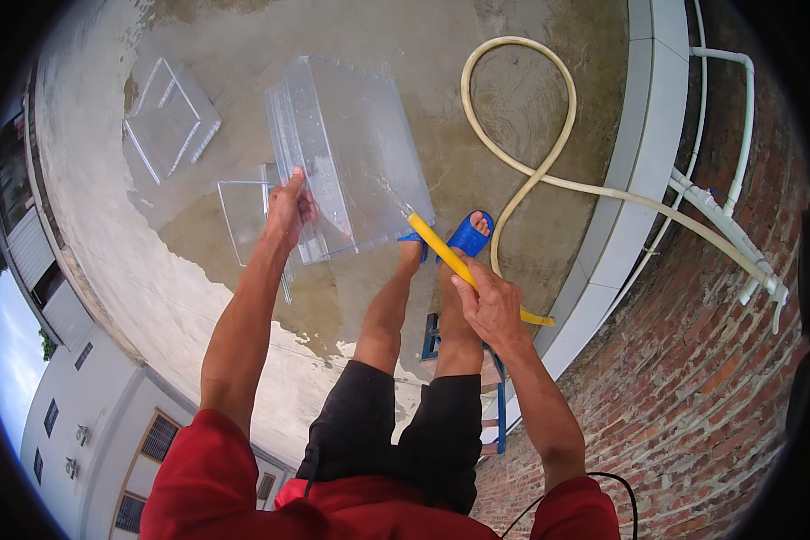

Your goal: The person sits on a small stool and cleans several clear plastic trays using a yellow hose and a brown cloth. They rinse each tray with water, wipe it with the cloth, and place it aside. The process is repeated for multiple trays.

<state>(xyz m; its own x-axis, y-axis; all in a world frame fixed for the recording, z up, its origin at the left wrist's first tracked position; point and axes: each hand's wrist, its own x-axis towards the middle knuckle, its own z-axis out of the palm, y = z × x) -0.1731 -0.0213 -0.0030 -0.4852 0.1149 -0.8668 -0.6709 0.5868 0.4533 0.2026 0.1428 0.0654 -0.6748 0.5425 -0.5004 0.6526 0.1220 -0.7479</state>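
My left hand (293,206) grips the left edge of a large clear plastic panel (358,135), tilted in front of my legs. Folded or stepped ridges run along its left side, and drops of water cling to it. In my right hand (489,297) is a yellow hose (439,241), its end pointed at the panel. Water streams from the hose mouth onto the plastic. Behind my left hand, a smaller clear plastic piece (241,216) stands on the wet floor, partly hidden by the panel and my forearm.
A clear plastic box-like piece (172,121) lies at the upper left on wet concrete (432,40). A cream hose (570,94) loops at right and crosses a tiled ledge (607,250). White pipes (722,202) run along the brick wall (702,337). A blue-framed stool or ladder (501,412) stands behind my leg.
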